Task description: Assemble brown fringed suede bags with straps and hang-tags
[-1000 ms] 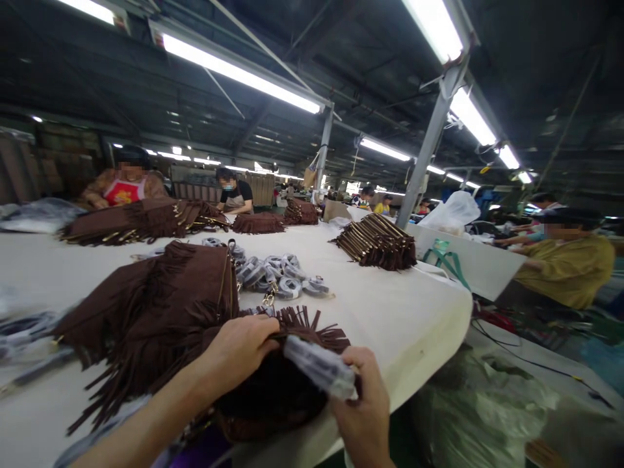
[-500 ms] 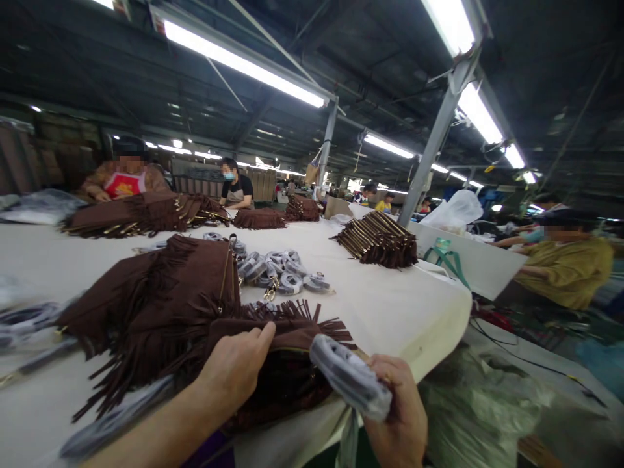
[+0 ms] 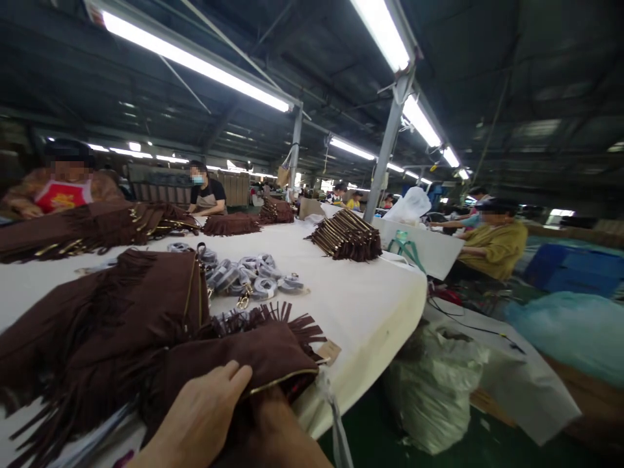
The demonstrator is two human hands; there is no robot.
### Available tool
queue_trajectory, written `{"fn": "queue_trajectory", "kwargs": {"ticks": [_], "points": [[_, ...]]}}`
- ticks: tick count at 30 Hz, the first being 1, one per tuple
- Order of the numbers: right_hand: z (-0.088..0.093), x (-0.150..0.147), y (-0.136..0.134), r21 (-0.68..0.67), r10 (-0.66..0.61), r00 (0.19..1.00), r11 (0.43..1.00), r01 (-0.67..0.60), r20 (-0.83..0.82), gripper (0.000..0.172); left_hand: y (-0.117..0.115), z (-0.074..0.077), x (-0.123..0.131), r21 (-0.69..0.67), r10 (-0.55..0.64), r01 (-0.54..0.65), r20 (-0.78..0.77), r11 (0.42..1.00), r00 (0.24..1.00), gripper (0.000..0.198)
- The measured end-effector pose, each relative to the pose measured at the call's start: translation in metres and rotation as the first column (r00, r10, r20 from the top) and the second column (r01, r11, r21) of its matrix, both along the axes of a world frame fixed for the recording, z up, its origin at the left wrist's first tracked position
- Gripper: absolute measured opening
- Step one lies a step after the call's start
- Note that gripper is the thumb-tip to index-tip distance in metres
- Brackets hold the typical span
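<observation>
**Hands at a fringed bag on the padded bench**

At the near edge of the long white padded table (image 3: 375,305) lies a dark brown suede bag with a fringe and a gold zip line (image 3: 263,354), a small tan card tag (image 3: 329,351) poking out at its right end. The person's left hand (image 3: 202,416) lies flat on the bag's near side, fingers spread loose and gripping nothing. The right forearm (image 3: 277,439) runs up beside it to the zip edge. The right hand is out of sight there, so I cannot tell whether it is clenched or slack.

Just behind the bag sits a heap of the same brown fringed bags (image 3: 121,312), and beyond that a cluster of grey coiled straps in clear wrapping (image 3: 253,279). Farther along stands a tidy stack of brown bags with gold edges (image 3: 347,237). A co-worker in a yellow top (image 3: 492,244) sits off to the right, and another in a red apron (image 3: 63,194) sits across the table at the left.
</observation>
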State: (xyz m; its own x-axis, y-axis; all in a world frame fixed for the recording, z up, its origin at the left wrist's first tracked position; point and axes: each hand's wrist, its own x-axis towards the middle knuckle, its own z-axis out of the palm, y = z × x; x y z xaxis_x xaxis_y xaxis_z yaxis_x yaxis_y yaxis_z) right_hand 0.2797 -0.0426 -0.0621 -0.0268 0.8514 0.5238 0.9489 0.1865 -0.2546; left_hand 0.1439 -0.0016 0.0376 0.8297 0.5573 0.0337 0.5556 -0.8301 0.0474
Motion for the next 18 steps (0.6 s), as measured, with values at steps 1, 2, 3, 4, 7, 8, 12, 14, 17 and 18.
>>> {"fn": "queue_trajectory", "kwargs": {"ticks": [1, 2, 3, 4, 7, 8, 12, 14, 17, 18], "points": [[-0.004, 0.003, -0.01, 0.017, 0.016, 1.0, 1.0, -0.016, 0.01, 0.042, 0.001, -0.014, -0.007, 0.001, -0.011, 0.011, 0.016, 1.0, 1.0, 0.061], [-0.008, 0.007, -0.02, 0.03, 0.018, 1.0, 0.999, -0.019, 0.023, 0.036, 0.002, -0.026, -0.013, 0.0, -0.014, 0.014, 0.038, 1.0, 0.999, 0.065], [-0.01, 0.011, -0.031, 0.049, 0.006, 0.999, 0.999, -0.008, 0.033, 0.03, 0.002, -0.034, -0.02, -0.005, -0.012, 0.012, 0.067, 1.0, 0.998, 0.068], [-0.009, 0.016, -0.042, 0.062, -0.023, 0.999, 0.998, 0.02, 0.041, 0.028, 0.002, -0.037, -0.026, -0.022, -0.013, 0.015, 0.096, 1.0, 0.995, 0.069], [0.0, 0.03, -0.07, 0.046, -0.058, 0.998, 0.997, 0.058, 0.018, 0.034, 0.006, -0.015, -0.044, -0.236, -0.063, 0.102, 0.168, 0.966, 0.984, 0.055], [0.005, 0.032, -0.076, 0.054, -0.032, 0.999, 0.998, 0.033, -0.012, 0.03, 0.01, -0.002, -0.05, -0.352, -0.074, 0.14, 0.195, 0.925, 0.978, 0.044], [0.018, 0.021, -0.087, 0.061, 0.182, 0.938, 0.983, -0.171, -0.297, 0.022, 0.033, 0.038, -0.085, -0.569, 0.138, 0.022, 0.237, 0.822, 0.962, 0.036], [0.021, 0.004, -0.085, 0.053, 0.216, 0.885, 0.976, -0.213, -0.412, 0.022, 0.036, 0.041, -0.107, -0.495, 0.223, -0.104, 0.187, 0.863, 0.957, 0.032], [0.027, -0.016, -0.081, 0.103, 0.211, 0.868, 0.978, -0.184, -0.45, 0.022, 0.024, 0.03, -0.128, -0.415, 0.241, -0.169, 0.127, 0.894, 0.962, 0.031], [0.03, -0.019, -0.081, 0.128, 0.199, 0.876, 0.979, -0.159, -0.44, 0.021, 0.016, 0.025, -0.13, -0.405, 0.23, -0.163, 0.124, 0.9, 0.965, 0.031]]}}
